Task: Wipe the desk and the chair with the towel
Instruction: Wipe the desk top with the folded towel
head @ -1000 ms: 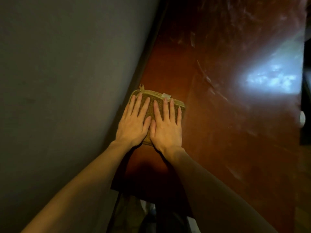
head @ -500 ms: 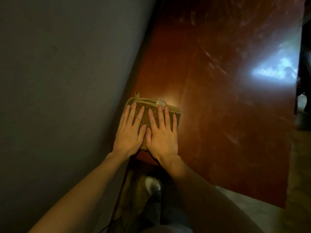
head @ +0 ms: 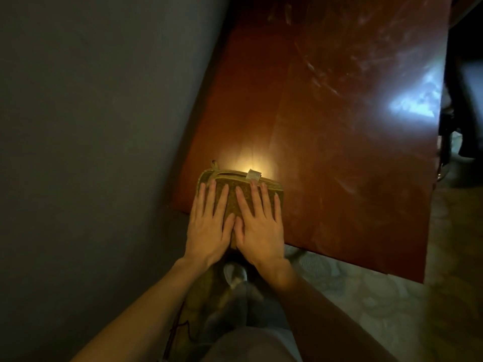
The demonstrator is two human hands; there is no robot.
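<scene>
A folded olive-green towel (head: 232, 182) with a white tag lies flat on the reddish-brown desk (head: 326, 152), at its near left corner beside the wall. My left hand (head: 207, 226) presses flat on the towel's left half, fingers straight. My right hand (head: 258, 226) presses flat on the right half, thumb touching the left thumb. Both palms hang over the desk's near edge. Streaks show across the desk's far surface. No chair is clearly visible.
A grey wall (head: 91, 139) runs along the desk's left side. Below the desk edge are my legs, a foot (head: 235, 275) and patterned floor (head: 352, 296). A thin cord (head: 177, 327) hangs near the wall. Dark shapes stand past the desk's right edge.
Both hands have drawn the towel toward me along the wall side, from further up the desk to its near edge. More floor and my legs have come into view.
</scene>
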